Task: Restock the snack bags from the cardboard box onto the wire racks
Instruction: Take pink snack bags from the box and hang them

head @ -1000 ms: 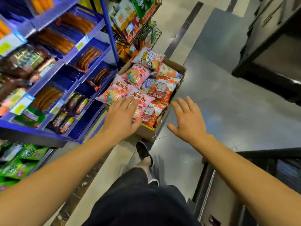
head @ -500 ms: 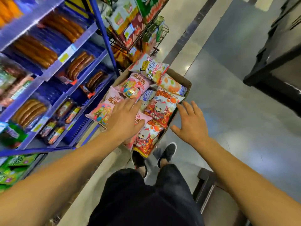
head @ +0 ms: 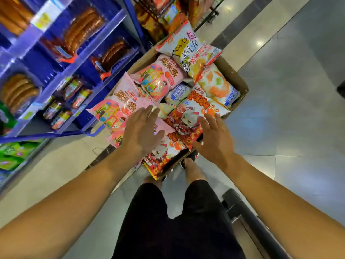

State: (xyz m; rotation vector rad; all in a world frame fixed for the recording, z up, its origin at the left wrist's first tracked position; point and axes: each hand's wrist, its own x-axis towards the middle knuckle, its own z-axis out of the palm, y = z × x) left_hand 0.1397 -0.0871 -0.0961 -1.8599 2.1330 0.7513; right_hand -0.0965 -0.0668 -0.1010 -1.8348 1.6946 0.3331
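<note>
Box: cardboard, on the floor, heaped with snack bags; everything below is placed from it.
Pink bags: on the box's left half, one hanging over its left rim.
Red bags: at the near right of the box, another tipped over the near rim.
White bag: at the far end of the box, leaning up.
Left hand: over the near left of the box, fingers straight and spread, gripping nothing; whether it touches a bag cannot be told.
Right hand: over the near right corner, fingers apart, empty.
Rack: wire, just beyond the box.
Shelf: blue, left of the box, holding sausage packs.
Legs: just behind the box, in dark shorts.
</note>
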